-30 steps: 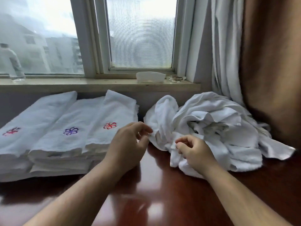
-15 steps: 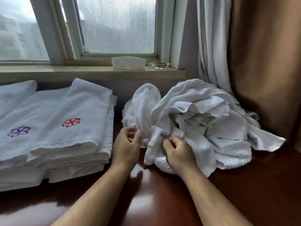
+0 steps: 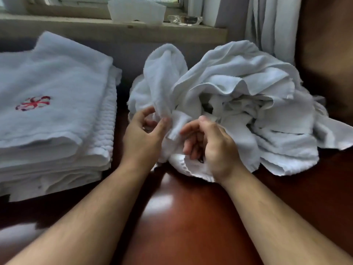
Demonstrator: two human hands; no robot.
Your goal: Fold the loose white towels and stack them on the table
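Observation:
A heap of loose white towels (image 3: 244, 104) lies crumpled at the back right of the dark red table (image 3: 191, 217). At its front left edge, my left hand (image 3: 142, 136) pinches a hanging fold of towel between thumb and fingers. Just to the right, my right hand (image 3: 210, 144) has its fingers curled into the cloth at the bottom of the heap. A stack of folded white towels (image 3: 57, 115) sits on the left, the top one bearing a red embroidered flower (image 3: 33, 103).
Behind the table runs a window sill (image 3: 76, 25) holding a white holder (image 3: 136, 11) and a glass dish (image 3: 184, 20). White and brown curtains (image 3: 305, 35) hang at the right. A narrow gap separates the folded stack from the heap.
The view has moved closer and to the right. Both hands have gone from the heap's edge into its front folds and taken hold of cloth.

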